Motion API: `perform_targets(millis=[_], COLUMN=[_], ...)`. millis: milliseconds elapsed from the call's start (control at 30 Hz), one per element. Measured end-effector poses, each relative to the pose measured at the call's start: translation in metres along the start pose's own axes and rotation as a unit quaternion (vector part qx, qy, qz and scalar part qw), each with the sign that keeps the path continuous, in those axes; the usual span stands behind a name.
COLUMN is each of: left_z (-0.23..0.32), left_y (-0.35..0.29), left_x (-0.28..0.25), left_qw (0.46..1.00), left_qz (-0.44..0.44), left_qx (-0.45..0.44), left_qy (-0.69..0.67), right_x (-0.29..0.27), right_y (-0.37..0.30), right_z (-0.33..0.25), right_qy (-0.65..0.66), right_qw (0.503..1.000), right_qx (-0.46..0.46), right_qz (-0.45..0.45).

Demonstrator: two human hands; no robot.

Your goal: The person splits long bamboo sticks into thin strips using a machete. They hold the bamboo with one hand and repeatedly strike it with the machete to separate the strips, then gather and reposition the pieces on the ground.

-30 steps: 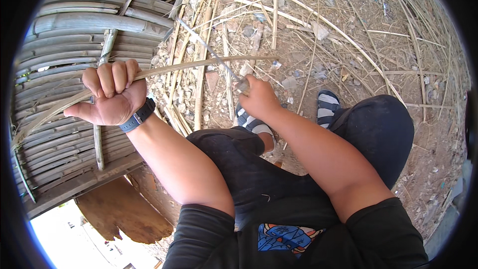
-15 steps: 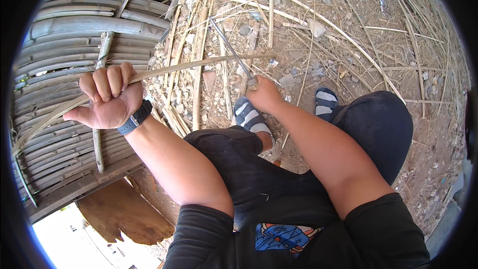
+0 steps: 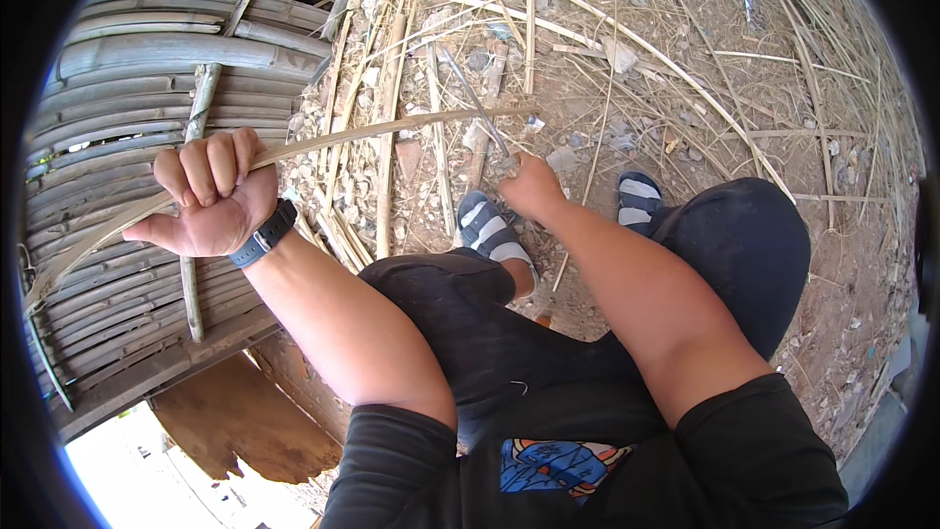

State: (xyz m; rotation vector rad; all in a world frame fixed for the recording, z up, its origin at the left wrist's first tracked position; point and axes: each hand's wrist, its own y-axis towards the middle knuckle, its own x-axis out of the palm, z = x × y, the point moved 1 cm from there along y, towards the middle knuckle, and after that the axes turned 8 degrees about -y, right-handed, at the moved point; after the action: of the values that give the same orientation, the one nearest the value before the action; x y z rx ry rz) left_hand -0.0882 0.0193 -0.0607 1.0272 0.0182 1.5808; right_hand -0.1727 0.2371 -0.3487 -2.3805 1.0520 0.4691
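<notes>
My left hand [image 3: 217, 186], with a dark watch on its wrist, is closed around a long pale bamboo strip [image 3: 367, 129]. The strip curves from the lower left, through my fingers, to a thin end at the right. My right hand [image 3: 534, 186] grips the handle of a knife with a long, narrow grey blade [image 3: 473, 98]. The blade slants up and left from that hand and crosses the strip near its right end. Whether blade and strip touch, I cannot tell. My curled fingers hide most of the handle.
A slatted bamboo wall [image 3: 176, 54] rises on the left, with a torn brown sheet [image 3: 245, 421] below it. Long bamboo strips [image 3: 676, 64], shavings and stones litter the dirt ground. My sandalled feet [image 3: 490, 227] are just below the blade.
My right hand has shifted slightly right and down, and the knife blade has slid along the strip toward its right end. My left hand and the strip have barely moved.
</notes>
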Motion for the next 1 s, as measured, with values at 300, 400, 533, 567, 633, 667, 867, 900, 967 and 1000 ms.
perform_targets(millis=[300,400,533,567,633,667,867,900,967,1000], left_z=[-0.003,-0.005,0.008,0.009,0.006,0.005,-0.002,0.0,0.005,0.004], left_y=[0.005,0.005,-0.001,-0.001,0.002,0.004,0.004,0.004,0.001,-0.002], left_x=[0.006,0.005,-0.01,-0.011,-0.008,-0.006,0.004,0.003,-0.005,-0.004], left_qw=[1.0,1.0,0.999,0.999,1.0,1.0,1.0,1.0,1.0,1.0], left_qz=[-0.016,-0.01,0.029,0.033,0.014,0.006,-0.012,-0.012,-0.013,0.013], left_qx=[-0.012,-0.005,0.015,0.015,0.011,0.009,-0.01,-0.013,-0.017,-0.004], left_qy=[0.001,0.002,0.018,0.02,0.017,0.015,0.024,0.016,-0.001,0.022], right_x=[-0.028,-0.005,-0.007,-0.007,-0.014,-0.016,-0.018,-0.008,0.003,-0.001], right_y=[-0.022,-0.012,0.004,0.005,-0.003,-0.011,-0.017,-0.012,0.009,0.013], right_z=[-0.08,-0.017,0.009,0.0,-0.033,-0.05,-0.044,-0.015,0.03,0.027], right_qy=[0.058,0.086,-0.025,-0.01,0.018,0.034,0.043,0.041,-0.035,-0.035], right_qw=[0.985,0.99,0.998,0.998,0.999,0.998,0.992,0.996,0.996,0.996], right_qx=[-0.137,-0.111,0.035,0.037,0.006,-0.029,-0.102,-0.079,0.073,0.068], right_qz=[-0.082,-0.031,-0.036,-0.041,-0.05,-0.053,-0.067,-0.032,-0.044,-0.054])
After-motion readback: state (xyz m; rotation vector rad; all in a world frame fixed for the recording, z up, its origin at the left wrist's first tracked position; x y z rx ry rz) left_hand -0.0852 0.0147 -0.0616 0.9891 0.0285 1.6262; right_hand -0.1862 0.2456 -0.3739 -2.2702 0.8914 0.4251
